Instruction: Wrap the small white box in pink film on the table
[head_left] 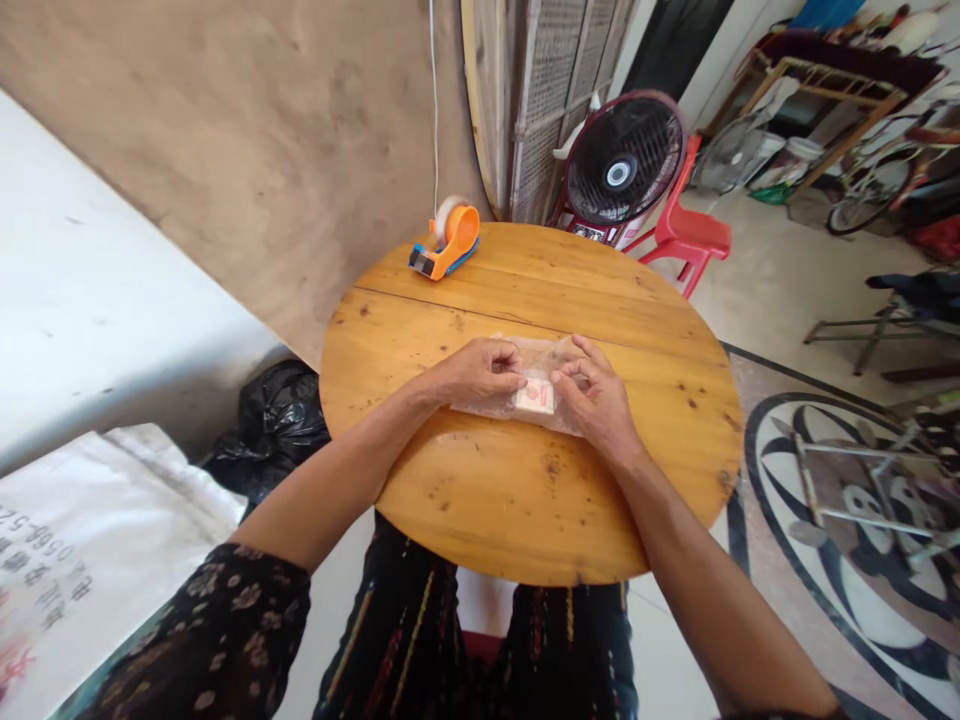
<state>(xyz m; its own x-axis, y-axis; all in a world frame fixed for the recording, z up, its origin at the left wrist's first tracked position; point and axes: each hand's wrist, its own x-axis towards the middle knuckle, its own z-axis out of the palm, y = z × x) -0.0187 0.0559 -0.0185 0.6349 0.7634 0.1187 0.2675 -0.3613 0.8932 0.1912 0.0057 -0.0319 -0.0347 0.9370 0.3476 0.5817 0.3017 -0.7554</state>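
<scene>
A small white box with red print (535,396) lies on a sheet of clear plastic wrap (537,356) in the middle of the round wooden table (510,500). At the box's left side, my left hand (480,372) is closed, thumb and fingers pinching the wrap. My right hand (596,398) is at the box's right side, its thumb and index finger pinched on the wrap and the other fingers curled above. The sheet spreads out under both hands, and its exact folds are hard to make out.
An orange and blue tape dispenser (454,238) with a tape roll stands near the table's far left edge. Behind the table are a fan (622,160) and a red chair (694,230). Black plastic bags (274,420) and a white sack (97,530) lie to the left.
</scene>
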